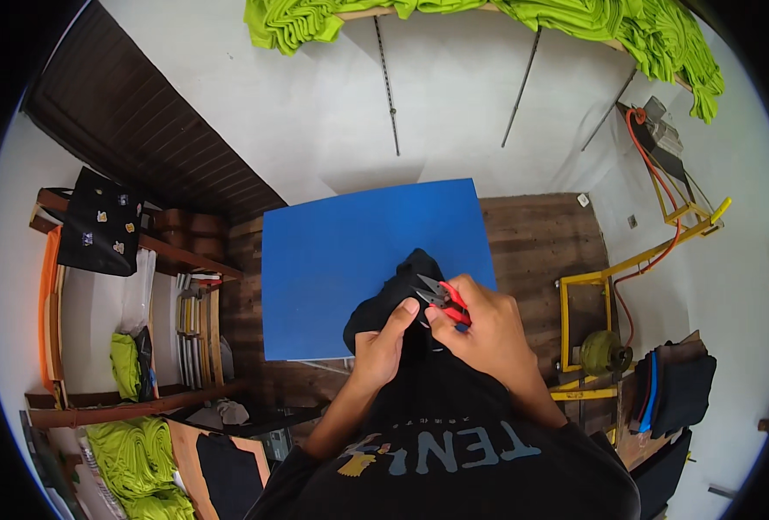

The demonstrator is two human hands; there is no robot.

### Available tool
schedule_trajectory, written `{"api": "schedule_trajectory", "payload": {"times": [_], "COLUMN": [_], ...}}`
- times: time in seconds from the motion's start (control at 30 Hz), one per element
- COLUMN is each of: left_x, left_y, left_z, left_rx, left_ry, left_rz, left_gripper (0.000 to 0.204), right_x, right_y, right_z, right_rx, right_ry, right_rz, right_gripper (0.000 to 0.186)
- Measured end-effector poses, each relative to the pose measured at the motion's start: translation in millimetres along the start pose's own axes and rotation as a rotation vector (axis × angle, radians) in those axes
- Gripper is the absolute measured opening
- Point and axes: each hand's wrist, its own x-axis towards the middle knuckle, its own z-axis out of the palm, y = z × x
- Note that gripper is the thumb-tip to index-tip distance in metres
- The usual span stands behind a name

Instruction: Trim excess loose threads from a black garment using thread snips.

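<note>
A bunched black cloth (376,303), possibly a garment, is held up in front of my body over the near part of a blue table (341,251). My left hand (386,340) grips its near edge, with the thumb lying on top of the fabric. In my right hand (487,325) is a pair of thread snips (451,303) with red handles and dark blades. The blades stand apart and point left over the cloth, close to my left thumb. Where the cloth meets my black shirt, its lower edge is hard to make out.
Wooden shelves (189,247) on the left hold a black tote bag (103,221) and folded lime-green cloth (137,459). A yellow metal frame (588,279) with an orange hose stands right, near a green gas cylinder (606,353) and stacked dark garments (681,386). Lime-green garments (566,17) lie on a high shelf.
</note>
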Motion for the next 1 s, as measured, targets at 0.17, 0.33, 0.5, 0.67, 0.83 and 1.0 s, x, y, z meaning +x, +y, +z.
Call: {"api": "schedule_trajectory", "payload": {"times": [0.17,0.33,0.5,0.67,0.83,1.0], "left_x": [1.7,4.5,1.5,1.9,2.1,5.5], "left_y": [0.3,-1.7,4.7,2.6,6.1,6.7], "left_z": [-2.2,-4.3,2.9,-5.5,13.9,22.7], "left_rx": [0.2,0.089,-0.058,-0.215,-0.199,-0.122], "left_ry": [-0.11,-0.168,-0.105,-0.185,-0.005,0.126], "left_rz": [0.042,0.006,-0.109,-0.132,-0.189,-0.146], "left_gripper": [0.01,0.014,0.015,0.016,0.01,0.014], "right_x": [0.7,2.2,4.5,6.6,6.7,4.0], "right_y": [9.5,17.1,15.2,17.5,15.4,14.9], "right_z": [-4.0,-6.1,-8.1,-6.7,-5.0,4.2], "right_rx": [-0.072,-0.052,-0.04,-0.079,-0.095,-0.093], "right_ry": [0.011,-0.032,-0.003,0.011,0.048,0.125], "right_rz": [-0.185,-0.186,-0.194,-0.207,-0.222,-0.238], "right_gripper": [0.028,0.021,0.017,0.021,0.024,0.023]}}
